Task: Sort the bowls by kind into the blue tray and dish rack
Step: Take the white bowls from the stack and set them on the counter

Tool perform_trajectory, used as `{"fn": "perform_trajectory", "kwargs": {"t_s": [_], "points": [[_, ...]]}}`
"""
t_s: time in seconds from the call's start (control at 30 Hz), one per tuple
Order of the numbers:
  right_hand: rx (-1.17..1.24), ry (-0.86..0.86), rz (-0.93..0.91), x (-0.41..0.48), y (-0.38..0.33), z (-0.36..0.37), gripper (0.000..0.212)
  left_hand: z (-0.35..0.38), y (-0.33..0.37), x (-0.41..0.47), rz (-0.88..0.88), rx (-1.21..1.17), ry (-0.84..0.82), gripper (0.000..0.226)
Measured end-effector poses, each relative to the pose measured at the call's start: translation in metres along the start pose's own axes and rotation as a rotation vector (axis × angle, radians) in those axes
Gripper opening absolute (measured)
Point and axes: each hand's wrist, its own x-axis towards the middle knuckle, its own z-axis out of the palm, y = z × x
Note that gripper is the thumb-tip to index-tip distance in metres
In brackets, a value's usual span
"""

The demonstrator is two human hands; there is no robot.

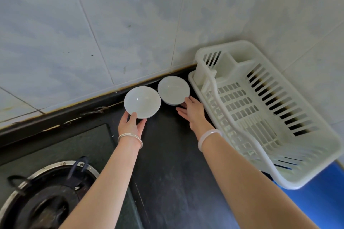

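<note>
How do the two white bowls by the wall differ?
The left bowl is pinched at its rim by the left hand; the right bowl is only touched by the right hand, fingers straight. The left bowl lies nearer the stove, the right bowl beside the dish rack. Both are white, round, empty.

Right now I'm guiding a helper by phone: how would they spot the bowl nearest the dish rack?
Find the white dish rack on the right of the black counter. Just left of its far corner, by the tiled wall, is a white bowl. The second white bowl lies farther left, gripped by the left hand; this one sits beside the rack.
</note>
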Motion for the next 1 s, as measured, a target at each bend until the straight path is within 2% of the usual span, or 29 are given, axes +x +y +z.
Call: {"fn": "perform_trajectory", "kwargs": {"t_s": [0.13,0.23,0.33,0.43,0.53,0.67,0.83,0.9,1.0], "points": [[-0.083,-0.062,0.031,-0.010,-0.003,-0.005,0.049,-0.003,-0.005,-0.004,0.039,0.036,-0.024,0.035],[-0.162,-0.057,-0.024,-0.027,-0.004,-0.016,0.045,-0.009,-0.007,-0.013,0.077,0.191,-0.072,0.026],[-0.233,-0.053,-0.089,-0.057,-0.006,-0.035,0.042,-0.016,-0.015,-0.031,0.074,0.285,-0.141,0.039],[-0.285,-0.036,-0.131,-0.096,-0.003,-0.065,0.036,-0.029,-0.029,-0.069,0.040,0.330,-0.217,0.039],[-0.334,0.010,-0.166,-0.142,0.009,-0.108,0.029,-0.043,-0.051,-0.110,0.072,0.508,-0.361,0.037],[-0.433,0.116,-0.176,-0.208,0.037,-0.172,0.025,-0.056,-0.083,-0.164,0.116,0.767,-0.552,0.034],[-0.674,0.396,-0.142,-0.290,0.092,-0.247,0.020,-0.077,-0.137,-0.228,0.193,1.145,-0.783,0.032],[-0.735,0.495,-0.128,-0.317,0.116,-0.270,0.022,-0.085,-0.159,-0.250,0.224,1.273,-0.853,0.033],[-0.771,0.551,-0.124,-0.345,0.148,-0.291,0.025,-0.097,-0.187,-0.275,0.272,1.405,-0.909,0.035]]}}
